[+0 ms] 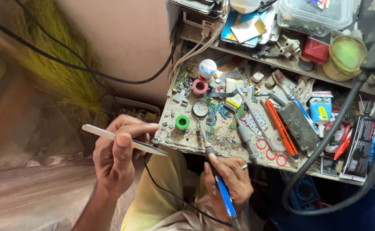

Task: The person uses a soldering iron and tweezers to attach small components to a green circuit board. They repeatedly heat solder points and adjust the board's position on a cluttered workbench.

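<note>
At lower centre, right hand [230, 175] grip holds the soldering iron [215, 171]; left hand [119, 154] pinches tweezers [123, 140]. Steady both wrists near the worktop [221, 139] edge.

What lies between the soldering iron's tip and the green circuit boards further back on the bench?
The right hand holds the blue-handled soldering iron, tip at the bench's front edge. A round metal tin lies just beyond; otherwise only small loose scraps. The left hand holds silver metal tweezers off to the side.

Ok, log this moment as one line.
left hand: holds tweezers | right hand: holds soldering iron | iron tip at workbench edge
</note>
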